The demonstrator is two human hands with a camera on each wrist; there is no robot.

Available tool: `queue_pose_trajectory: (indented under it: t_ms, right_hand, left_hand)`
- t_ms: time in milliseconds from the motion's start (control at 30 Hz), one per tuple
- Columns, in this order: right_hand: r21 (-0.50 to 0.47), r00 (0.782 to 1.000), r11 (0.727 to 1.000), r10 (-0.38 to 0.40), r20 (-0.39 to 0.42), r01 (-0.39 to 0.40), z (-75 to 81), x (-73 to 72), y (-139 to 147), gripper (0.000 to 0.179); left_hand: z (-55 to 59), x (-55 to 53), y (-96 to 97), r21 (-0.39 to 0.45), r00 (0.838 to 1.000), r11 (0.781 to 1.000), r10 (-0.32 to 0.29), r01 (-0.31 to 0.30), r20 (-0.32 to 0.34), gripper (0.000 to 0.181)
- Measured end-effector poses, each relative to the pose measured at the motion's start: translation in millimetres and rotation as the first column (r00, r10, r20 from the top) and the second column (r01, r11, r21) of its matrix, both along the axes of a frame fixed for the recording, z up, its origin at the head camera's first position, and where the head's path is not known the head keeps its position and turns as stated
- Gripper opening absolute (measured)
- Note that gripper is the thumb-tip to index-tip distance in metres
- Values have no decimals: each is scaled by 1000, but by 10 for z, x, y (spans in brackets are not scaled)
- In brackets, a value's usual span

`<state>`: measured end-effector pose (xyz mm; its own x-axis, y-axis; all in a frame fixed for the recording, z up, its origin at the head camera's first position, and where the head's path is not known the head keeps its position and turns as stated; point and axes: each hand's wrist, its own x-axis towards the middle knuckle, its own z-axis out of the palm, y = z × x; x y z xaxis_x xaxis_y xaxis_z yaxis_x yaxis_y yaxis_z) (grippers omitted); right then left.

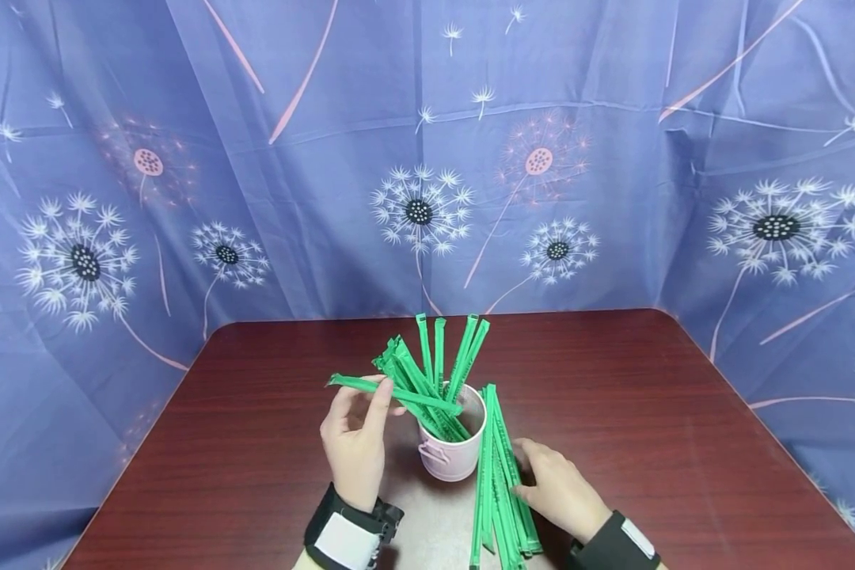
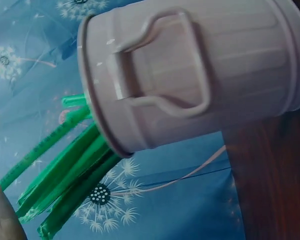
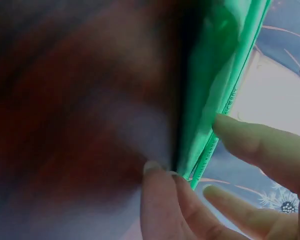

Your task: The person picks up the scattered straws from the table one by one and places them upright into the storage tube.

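My left hand point(image 1: 356, 451) pinches one slim green stick packet point(image 1: 416, 397) between thumb and fingers, over the left side of a small pink bucket point(image 1: 452, 465). The packet lies nearly level, its right end over the bucket's mouth. Several green stick packets point(image 1: 466, 356) stand in the bucket, leaning different ways. In the left wrist view the bucket's side handle point(image 2: 202, 65) shows large. A pile of green stick packets point(image 1: 499, 483) lies right of the bucket. My right hand point(image 1: 563, 487) is at the pile's right edge, its thumb point(image 3: 245, 137) touching a packet, fingers loosely bent.
The dark red wooden table point(image 1: 648, 396) has a pale patch point(image 1: 431, 522) near the front. Blue cloth point(image 1: 328, 198) with dandelion prints hangs behind and at both sides. Each wrist wears a black band point(image 1: 349, 530).
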<state>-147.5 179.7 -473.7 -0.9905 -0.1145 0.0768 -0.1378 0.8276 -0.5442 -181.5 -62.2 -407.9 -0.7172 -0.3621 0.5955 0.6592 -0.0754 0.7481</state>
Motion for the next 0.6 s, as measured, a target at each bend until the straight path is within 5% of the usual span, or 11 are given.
queue_pose_trajectory:
  t_ms: [300, 600]
  right_hand:
    - [-11, 993, 1000, -2, 117, 3, 9, -40, 58, 53]
    - [-26, 990, 999, -37, 139, 41, 25, -28, 72, 55]
  left_hand:
    - [-150, -32, 67, -182, 1000, 983, 4, 0, 21, 10]
    - [-276, -37, 114, -343, 995, 939, 38, -5, 90, 17]
